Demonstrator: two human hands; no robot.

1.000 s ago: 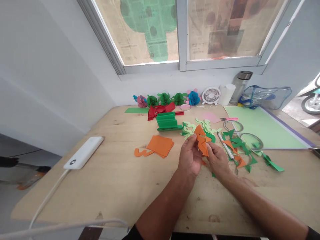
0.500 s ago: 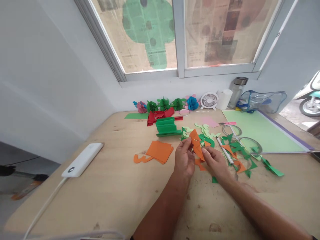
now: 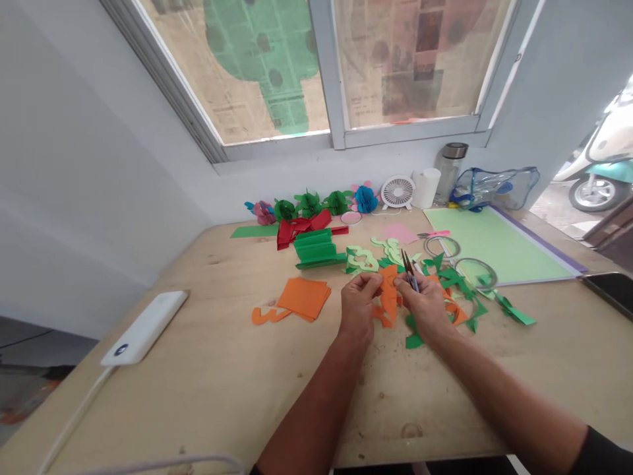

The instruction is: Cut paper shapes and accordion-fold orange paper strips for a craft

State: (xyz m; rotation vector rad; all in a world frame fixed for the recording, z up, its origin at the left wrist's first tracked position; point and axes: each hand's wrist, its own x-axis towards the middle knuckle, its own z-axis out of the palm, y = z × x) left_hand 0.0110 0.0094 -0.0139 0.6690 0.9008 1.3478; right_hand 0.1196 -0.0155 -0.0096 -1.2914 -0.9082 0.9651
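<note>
The left hand (image 3: pixel 360 309) pinches orange paper (image 3: pixel 389 297), apparently part-cut; the right hand (image 3: pixel 428 307) grips scissors (image 3: pixel 409 267), though whether its fingertips also hold the paper is hard to tell. From that paper, orange squares (image 3: pixel 304 298) at nine o'clock look uncut. Pale green curls (image 3: pixel 393 251) at twelve seem done, as do pleated paper balls (image 3: pixel 310 205) farther off at eleven. Green scraps (image 3: pixel 462 284) litter three o'clock.

Plain whitish walls (image 3: pixel 64 145) rose behind a broad, pale wooden table (image 3: pixel 222 389) marked with dark knots. Above it, a light-grey framed window (image 3: pixel 330 72) had newsprint-patterned panes (image 3: pixel 366 92), the left bearing a green cactus-like shape (image 3: pixel 277 66). Bright daylight filled the right side, where a cream-and-turquoise scooter (image 3: pixel 608 142) stood.
</note>
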